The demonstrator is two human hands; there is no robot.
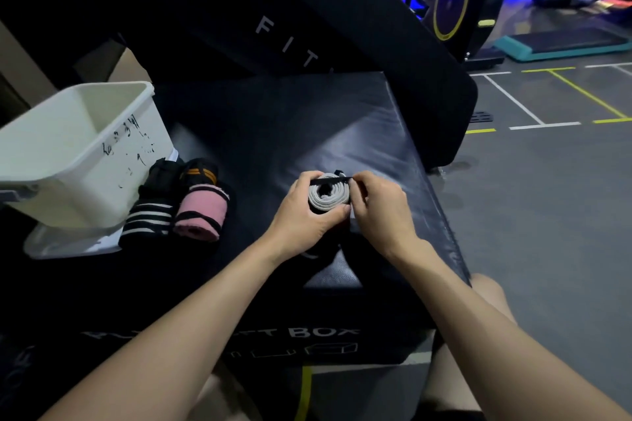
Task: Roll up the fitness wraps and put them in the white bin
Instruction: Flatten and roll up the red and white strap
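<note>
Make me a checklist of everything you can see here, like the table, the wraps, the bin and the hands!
Surface: black padded box, top mostly bare.
Job's things: grey wrap, rolled into a coil, held above the box. Pink wrap, striped wrap and orange-striped wrap lie rolled together beside the white bin. The bin shows no wraps inside.
Clutter: clear lid under the bin.
Grippers: left hand grips the grey roll; right hand pinches its black end strap.
Cables: nothing seen.
Surroundings: big black leaning pad, exercise bike, teal step platform, floor with painted lines.
</note>
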